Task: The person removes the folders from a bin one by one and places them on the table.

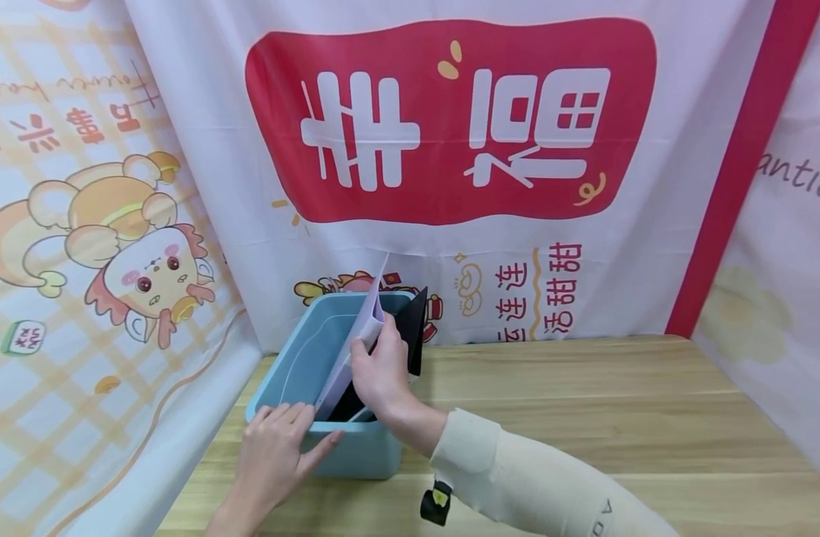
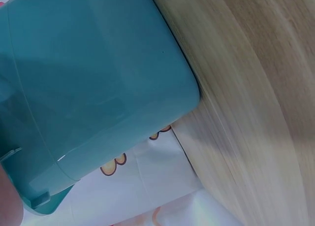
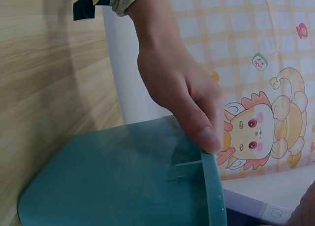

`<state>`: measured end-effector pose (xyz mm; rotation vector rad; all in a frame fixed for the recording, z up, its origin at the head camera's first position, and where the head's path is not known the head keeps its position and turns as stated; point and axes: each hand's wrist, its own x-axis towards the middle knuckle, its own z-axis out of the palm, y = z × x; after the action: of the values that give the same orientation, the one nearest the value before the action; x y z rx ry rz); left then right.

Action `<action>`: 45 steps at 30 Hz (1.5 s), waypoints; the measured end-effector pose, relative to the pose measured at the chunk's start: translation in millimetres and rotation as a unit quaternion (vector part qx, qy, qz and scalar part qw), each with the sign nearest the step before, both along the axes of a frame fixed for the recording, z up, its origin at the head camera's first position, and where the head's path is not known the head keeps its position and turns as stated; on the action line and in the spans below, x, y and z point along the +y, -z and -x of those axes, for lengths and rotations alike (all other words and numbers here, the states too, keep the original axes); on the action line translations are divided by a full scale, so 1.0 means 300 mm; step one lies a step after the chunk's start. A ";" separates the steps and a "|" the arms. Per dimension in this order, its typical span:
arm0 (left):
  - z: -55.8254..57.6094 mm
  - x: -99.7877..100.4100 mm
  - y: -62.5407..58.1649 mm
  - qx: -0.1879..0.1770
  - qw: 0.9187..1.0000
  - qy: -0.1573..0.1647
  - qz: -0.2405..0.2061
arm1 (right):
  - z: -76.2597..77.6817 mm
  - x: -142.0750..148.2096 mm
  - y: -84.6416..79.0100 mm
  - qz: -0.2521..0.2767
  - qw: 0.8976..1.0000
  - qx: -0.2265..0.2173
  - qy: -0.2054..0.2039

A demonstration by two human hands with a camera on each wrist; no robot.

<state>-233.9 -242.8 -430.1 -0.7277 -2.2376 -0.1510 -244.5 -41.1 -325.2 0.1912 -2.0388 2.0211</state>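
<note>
A blue plastic bin (image 1: 356,455) stands on the wooden table. My left hand (image 1: 272,447) grips its near rim, with the fingers over the edge and the thumb along the outside. The right wrist view shows this left hand (image 3: 182,88) with its thumb pressed on the rim. My right hand (image 1: 383,369) pinches a thin, flat lilac book-like item (image 1: 356,350), which stands tilted in the bin with its top above the rim. Beside it leans a flat black item (image 1: 417,328), partly hidden by the right hand. The left wrist view shows mainly the bin's side wall (image 2: 98,78).
The wooden tabletop (image 1: 584,418) stretches to the right of the bin. Printed cloth walls hang around it: a white and red one (image 1: 450,201) behind and a checked one (image 1: 68,298) at left. A black tag (image 1: 435,505) hangs by the right sleeve.
</note>
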 end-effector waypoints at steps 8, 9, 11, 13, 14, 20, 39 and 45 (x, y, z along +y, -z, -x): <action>0.003 -0.008 0.006 0.004 1.000 -0.003 0.001 | 0.004 0.016 -0.029 -0.005 1.000 0.013 0.006; 0.003 -0.008 0.007 0.004 1.000 -0.004 0.001 | 0.004 0.020 -0.032 -0.005 1.000 0.014 0.007; 0.002 -0.009 0.009 0.005 1.000 -0.003 0.000 | 0.004 0.028 -0.038 -0.006 1.000 0.014 0.008; 0.001 -0.010 0.011 0.006 1.000 -0.004 0.000 | 0.005 0.037 -0.042 -0.006 1.000 0.009 0.008; 0.000 -0.010 0.012 0.006 1.000 -0.004 0.000 | 0.005 0.041 -0.043 -0.006 1.000 0.007 0.008; -0.003 -0.011 0.018 0.003 1.000 -0.004 -0.001 | 0.013 0.067 -0.046 0.016 1.000 -0.010 -0.013; -0.003 -0.004 0.007 -0.004 1.000 -0.005 -0.001 | 0.035 0.175 -0.094 0.070 0.996 0.005 -0.062; -0.003 -0.002 0.005 -0.004 1.000 -0.005 -0.003 | 0.046 0.207 -0.111 0.084 0.994 -0.001 -0.071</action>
<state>-233.0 -243.5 -431.7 -0.7135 -2.2478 -0.1551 -258.4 21.1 -292.0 0.3073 -1.8916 2.2666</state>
